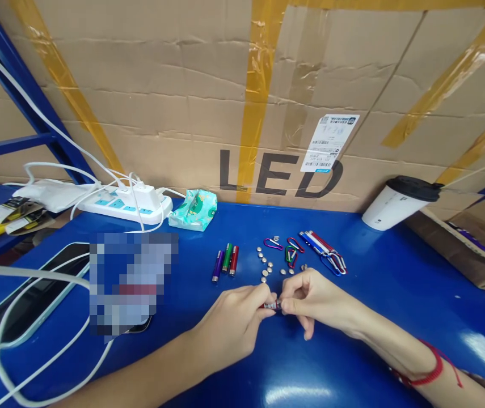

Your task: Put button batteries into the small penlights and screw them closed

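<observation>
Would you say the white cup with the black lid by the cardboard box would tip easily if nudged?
Probably: the white cup already leans against the cardboard box, looks tall and narrow, so likely tippy. Its black lid seems seated, which may limit spills.

Open surface: right of and in front of the hands, bare blue. Obstacles beyond the hands: button batteries, three small torches, clips, pens. Left: cable, phone, power strip. Rear: cardboard box, cup at right.

A glossy blue table stands against a taped cardboard wall with blue shelving.
</observation>
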`<state>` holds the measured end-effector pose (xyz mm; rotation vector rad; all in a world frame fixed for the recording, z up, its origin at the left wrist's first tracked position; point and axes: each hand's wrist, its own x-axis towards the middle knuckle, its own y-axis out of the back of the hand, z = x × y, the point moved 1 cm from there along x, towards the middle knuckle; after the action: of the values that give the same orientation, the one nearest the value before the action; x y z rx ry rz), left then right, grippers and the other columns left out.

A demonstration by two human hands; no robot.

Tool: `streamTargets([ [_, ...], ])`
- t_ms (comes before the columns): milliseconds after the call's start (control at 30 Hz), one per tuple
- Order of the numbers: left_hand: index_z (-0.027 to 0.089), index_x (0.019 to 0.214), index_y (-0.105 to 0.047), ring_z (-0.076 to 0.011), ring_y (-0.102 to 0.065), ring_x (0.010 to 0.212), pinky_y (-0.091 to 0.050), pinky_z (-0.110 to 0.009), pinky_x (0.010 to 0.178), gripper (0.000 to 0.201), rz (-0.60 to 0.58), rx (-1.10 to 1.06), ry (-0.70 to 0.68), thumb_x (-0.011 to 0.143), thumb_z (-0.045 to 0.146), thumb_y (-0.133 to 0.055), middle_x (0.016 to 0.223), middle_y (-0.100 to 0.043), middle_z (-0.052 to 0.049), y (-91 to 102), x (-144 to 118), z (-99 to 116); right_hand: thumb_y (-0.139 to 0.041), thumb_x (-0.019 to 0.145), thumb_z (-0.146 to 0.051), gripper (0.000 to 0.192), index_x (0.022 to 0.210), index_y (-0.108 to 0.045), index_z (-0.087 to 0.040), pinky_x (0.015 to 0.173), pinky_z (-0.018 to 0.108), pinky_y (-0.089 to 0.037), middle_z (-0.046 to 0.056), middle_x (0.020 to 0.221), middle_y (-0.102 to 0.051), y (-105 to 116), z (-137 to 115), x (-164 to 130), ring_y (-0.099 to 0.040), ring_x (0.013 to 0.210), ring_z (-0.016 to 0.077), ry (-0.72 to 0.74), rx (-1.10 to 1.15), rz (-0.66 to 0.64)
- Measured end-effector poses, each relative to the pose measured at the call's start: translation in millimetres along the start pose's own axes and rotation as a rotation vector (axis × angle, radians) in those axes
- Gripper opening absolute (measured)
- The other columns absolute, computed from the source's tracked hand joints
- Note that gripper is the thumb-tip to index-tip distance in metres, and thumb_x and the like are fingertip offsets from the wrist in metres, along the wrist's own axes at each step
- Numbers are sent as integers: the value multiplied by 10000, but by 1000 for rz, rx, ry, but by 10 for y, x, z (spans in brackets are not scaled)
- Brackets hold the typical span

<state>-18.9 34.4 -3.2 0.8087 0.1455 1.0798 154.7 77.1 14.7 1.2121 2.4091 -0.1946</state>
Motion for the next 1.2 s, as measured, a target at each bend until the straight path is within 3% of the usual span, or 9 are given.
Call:
streamTargets([
  [167,216,737,-427,-151,-593,693,-435,-228,635,159,38,-44,31,882,161,-389,747,-613,-11,26,5,11,-810,485,-406,348,571,-629,-122,320,152,-437,-44,469,-550,9,30,20,-473,314,41,-2,61,1],
  [400,215,776,-473,-152,-613,752,-461,-224,667,76,77,-271,185,852,215,-477,831,-644,-9,52,16,7,-792,514,-429,355,518,-588,-138,292,117,-392,-67,349,-471,-4,16,45,-437,294,35,8,139,-4],
  [500,216,841,-517,-139,-595,724,-434,-209,637,47,21,-278,206,851,191,-479,827,-646,0,79,20,36,-832,450,-341,318,562,-613,-139,282,116,-406,-70,368,-497,8,1,51,-428,307,32,-15,166,2],
  [633,228,1041,-507,-110,-547,638,-394,-194,611,207,-105,-350,210,863,142,-445,759,-640,29,92,20,61,-845,403,-253,277,552,-643,-136,292,138,-449,-56,396,-528,14,-1,69,-455,325,43,21,151,23],
  [767,257,1185,-446,-105,-517,621,-373,-185,593,381,-143,-400,215,838,102,-451,737,-627,43,76,0,58,-821,447,-178,174,529,-671,-145,294,131,-454,-41,481,-546,-9,17,61,-502,354,50,55,112,30],
  [900,279,1174,-475,-101,-508,606,-358,-176,564,402,-203,-372,249,821,87,-460,758,-642,48,86,-13,97,-781,479,-90,131,493,-663,-145,293,119,-451,-41,523,-535,-52,28,20,-529,352,53,25,75,32],
  [1067,256,1145,-491,-100,-602,715,-427,-165,694,402,-229,-332,255,808,44,-438,874,-682,44,80,-15,113,-734,537,-65,172,476,-585,-126,328,109,-468,-54,528,-517,-97,33,-5,-553,373,53,-14,55,88],
  [1200,230,1133,-502,-114,-650,820,-455,-147,736,413,-202,-259,188,784,11,-463,990,-686,18,37,-16,72,-683,589,-85,199,472,-527,-124,329,115,-467,-53,552,-518,-113,69,20,-549,373,48,-43,54,27],
])
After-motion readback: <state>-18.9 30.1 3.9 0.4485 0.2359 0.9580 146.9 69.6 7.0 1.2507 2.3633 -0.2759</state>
